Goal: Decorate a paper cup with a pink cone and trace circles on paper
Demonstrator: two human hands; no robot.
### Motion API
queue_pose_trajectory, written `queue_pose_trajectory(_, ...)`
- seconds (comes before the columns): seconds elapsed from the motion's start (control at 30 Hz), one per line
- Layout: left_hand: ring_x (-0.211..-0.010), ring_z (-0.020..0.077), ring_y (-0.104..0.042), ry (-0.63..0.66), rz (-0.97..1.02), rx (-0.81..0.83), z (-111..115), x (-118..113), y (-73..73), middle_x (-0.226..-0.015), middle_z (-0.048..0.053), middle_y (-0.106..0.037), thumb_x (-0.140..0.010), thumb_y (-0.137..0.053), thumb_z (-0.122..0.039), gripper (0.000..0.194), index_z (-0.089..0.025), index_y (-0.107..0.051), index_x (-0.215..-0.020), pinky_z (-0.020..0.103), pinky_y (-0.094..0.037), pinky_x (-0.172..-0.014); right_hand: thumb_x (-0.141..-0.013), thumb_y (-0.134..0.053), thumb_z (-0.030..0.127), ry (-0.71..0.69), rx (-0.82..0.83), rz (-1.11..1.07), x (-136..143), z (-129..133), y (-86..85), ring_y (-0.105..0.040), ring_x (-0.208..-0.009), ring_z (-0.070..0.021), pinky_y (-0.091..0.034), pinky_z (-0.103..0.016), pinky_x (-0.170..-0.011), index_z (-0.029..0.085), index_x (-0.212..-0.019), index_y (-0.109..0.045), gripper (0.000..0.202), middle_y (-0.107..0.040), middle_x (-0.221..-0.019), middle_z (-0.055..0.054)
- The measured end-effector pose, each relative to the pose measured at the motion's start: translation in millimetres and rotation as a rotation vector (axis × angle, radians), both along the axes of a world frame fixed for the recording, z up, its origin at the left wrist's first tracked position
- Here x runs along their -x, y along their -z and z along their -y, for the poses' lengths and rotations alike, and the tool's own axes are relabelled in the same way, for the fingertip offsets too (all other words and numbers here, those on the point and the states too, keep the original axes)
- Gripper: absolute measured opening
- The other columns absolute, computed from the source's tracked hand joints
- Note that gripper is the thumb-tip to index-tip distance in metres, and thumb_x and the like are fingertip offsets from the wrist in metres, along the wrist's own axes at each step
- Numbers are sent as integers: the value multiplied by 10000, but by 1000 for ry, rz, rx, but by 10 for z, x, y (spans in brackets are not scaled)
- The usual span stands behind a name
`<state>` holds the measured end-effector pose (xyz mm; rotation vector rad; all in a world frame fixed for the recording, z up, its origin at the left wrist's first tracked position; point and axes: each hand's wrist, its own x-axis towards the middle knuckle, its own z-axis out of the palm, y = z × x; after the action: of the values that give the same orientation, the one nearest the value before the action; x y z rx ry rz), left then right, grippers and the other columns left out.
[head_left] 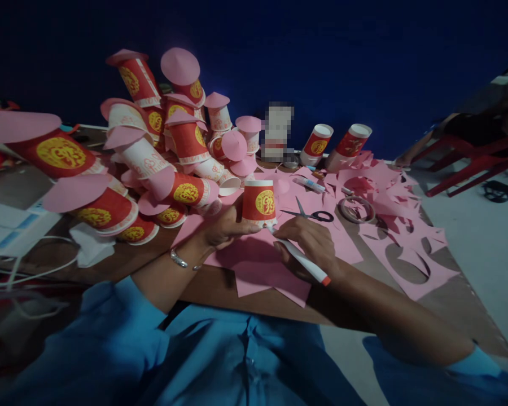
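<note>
My left hand [231, 227] is closed around the lower side of a red paper cup [259, 202] that bears a round gold emblem. The cup is upside down, its white base on top. In my right hand [307, 245] is a white marker [300, 260] with an orange-red end; its tip points at the white band along the cup's lower edge and seems to touch it. Beneath both hands lie sheets of pink paper [249, 254]. A pair of scissors [307, 214] with dark handles lies spread just beyond my right hand.
Stacked paper cups with pink cone tops [188, 138] crowd the left side. Two cup stacks [317, 144] stand at the back. Tape [358, 210], a glue tube [309, 184] and cut pink scraps [406, 248] lie to the right. A red stool [452, 160] stands beyond, near another person's arm.
</note>
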<state>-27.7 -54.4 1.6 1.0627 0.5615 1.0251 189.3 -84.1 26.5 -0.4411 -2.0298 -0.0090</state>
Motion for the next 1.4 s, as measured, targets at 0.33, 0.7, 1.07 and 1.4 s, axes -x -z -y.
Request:
queue_pose_trajectory(0.33, -846, 194, -680, 11, -54, 1, 1, 3, 0, -909, 30, -737, -700, -930, -217, 589, -190, -669, -1227, 354, -547, -880, -979, -644, 139, 27, 7, 44, -9, -10, 14, -729, -750, -184, -604, -304, -661, 189, -1112, -627, 143, -747, -841, -61)
queue_pose_trajectory(0.7, -858, 190, -657, 36, -50, -2, 25, -6, -46, -917, 35, -718, -709, -927, -236, 601, -188, -651, -1240, 318, -510, -813, -963, -629, 150, -14, -14, 2, -19, 1, -28, -713, -716, -178, -599, -305, -628, 205, -1079, -643, 130, -723, -789, -35)
queue_pose_trajectory(1.07, -753, 165, -632, 46, -38, -4, 1, 2, 2, -824, 5, -676, -694, -936, -252, 604, -191, -661, -1227, 298, -499, -732, -932, -663, 111, -4, -7, 0, -14, -25, -10, -720, -718, -189, -582, -301, -636, 187, -1109, -640, 194, -728, -811, -52)
queue_pose_trajectory(1.4, -733, 139, -603, 20, -55, 0, 11, 5, -36, -856, -2, -684, -667, -960, -272, 749, -212, -636, -1339, 290, -518, -753, -944, -648, 100, 80, 0, -14, -12, -17, -22, -711, -693, -167, -585, -281, -621, 218, -1038, -643, 151, -731, -797, -31)
